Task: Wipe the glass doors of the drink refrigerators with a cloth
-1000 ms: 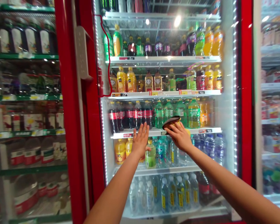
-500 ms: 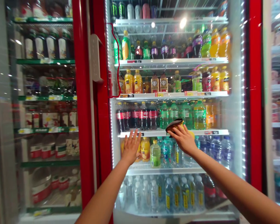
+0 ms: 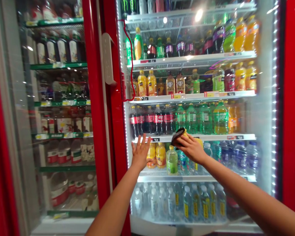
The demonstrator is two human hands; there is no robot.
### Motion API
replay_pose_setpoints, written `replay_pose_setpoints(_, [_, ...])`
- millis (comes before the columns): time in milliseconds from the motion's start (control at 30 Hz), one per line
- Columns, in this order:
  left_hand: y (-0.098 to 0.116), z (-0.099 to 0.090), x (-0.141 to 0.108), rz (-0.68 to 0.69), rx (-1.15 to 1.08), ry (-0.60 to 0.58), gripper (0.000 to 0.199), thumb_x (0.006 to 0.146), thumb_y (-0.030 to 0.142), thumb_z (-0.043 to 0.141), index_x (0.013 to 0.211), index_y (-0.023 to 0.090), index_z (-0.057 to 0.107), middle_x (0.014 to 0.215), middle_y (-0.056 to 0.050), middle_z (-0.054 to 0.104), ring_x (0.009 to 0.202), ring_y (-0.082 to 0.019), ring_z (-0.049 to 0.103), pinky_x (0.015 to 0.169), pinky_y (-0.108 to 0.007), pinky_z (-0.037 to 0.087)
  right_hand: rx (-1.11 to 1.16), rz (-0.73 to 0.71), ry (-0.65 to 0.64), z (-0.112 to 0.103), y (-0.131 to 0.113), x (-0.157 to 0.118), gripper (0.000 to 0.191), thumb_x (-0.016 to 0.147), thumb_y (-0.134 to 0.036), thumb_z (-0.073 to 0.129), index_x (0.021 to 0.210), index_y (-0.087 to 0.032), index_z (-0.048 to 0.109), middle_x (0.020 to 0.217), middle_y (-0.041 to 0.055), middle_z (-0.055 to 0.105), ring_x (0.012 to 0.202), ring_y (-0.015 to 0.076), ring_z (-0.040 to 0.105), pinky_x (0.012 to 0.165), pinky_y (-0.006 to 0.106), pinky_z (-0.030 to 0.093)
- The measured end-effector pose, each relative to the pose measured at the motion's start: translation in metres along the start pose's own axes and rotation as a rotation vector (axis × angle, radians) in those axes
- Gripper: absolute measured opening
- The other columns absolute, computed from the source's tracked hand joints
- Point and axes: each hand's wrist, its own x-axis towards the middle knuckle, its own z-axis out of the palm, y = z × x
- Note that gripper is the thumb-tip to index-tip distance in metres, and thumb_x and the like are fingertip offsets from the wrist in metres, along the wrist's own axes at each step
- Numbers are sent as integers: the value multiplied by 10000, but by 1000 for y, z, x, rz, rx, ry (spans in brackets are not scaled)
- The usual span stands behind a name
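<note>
My left hand point(image 3: 140, 153) is spread flat with fingers apart against the glass door, in front of the shelf edge below the cola bottles point(image 3: 158, 118). To its right, my right hand point(image 3: 192, 148) presses a dark and yellow cloth point(image 3: 178, 137) on the same glass. The cloth's dark edge sticks out past my fingertips, and some yellow shows behind the hand. Behind the glass, a pale green bottle point(image 3: 172, 160) stands between my two hands. Both forearms reach up from the lower edge of the view.
The drinks fridge has a red door frame point(image 3: 113, 108) with a white handle point(image 3: 108, 59) at upper left. A second glass-fronted fridge with green shelf edges point(image 3: 61, 66) stands to the left. Water bottles point(image 3: 186, 203) line the bottom shelf.
My right hand and the cloth have slid left across the glass, closer to my left hand. The view has shifted, so the fridge sits further right. My left hand stays spread.
</note>
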Motion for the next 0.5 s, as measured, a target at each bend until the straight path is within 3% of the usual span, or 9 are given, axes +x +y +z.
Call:
replay_pose_setpoints(67, [-1,1,0,-4,-4,-8,1332,638,401,909,1614,282,11,1685,-160,96,1554,-353,-20,1188,-699,93,-2,100,60,0,8,24,301,986,-222,514,1211,-292,701,1362,34,641,1301,236,523,1140,452,369])
replay_pose_setpoints(133, [-1,2,-1,-7,-2,-11,1326,631,408,912,1615,284,32,1684,-155,105,1556,-353,-5,1191,-697,104,11,198,87,5,3,60,322,999,-256,488,1261,-281,673,1395,55,614,1264,231,542,1093,422,410])
replay_pose_setpoints(267, [-3,6,-2,-3,2,2,1317,621,413,918,1616,276,66,1684,-146,106,1559,-347,-2,1196,-693,115,-26,296,101,18,-37,114,496,984,-264,490,1479,-261,484,1553,95,467,1220,256,546,1008,417,431])
replay_pose_setpoints(333, [-4,7,-2,1,-6,5,1305,624,415,916,1615,281,79,1685,-143,105,1559,-347,-6,1199,-691,110,-47,250,59,22,-54,111,540,972,-261,502,1507,-218,446,1562,117,453,1214,270,540,981,417,425])
replay_pose_setpoints(400, [-5,9,-3,4,-21,7,1292,630,418,912,1615,291,86,1687,-139,97,1558,-348,-9,1202,-688,103,-43,125,-1,21,-60,93,527,968,-264,508,1489,-202,468,1531,107,498,1220,265,539,978,409,422])
replay_pose_setpoints(500, [-6,12,-4,5,-51,4,1299,628,423,913,1615,294,78,1687,-137,94,1560,-345,2,1206,-683,92,-44,-98,-19,14,-45,59,453,970,-256,519,1422,-238,543,1469,39,575,1290,236,511,1067,419,389])
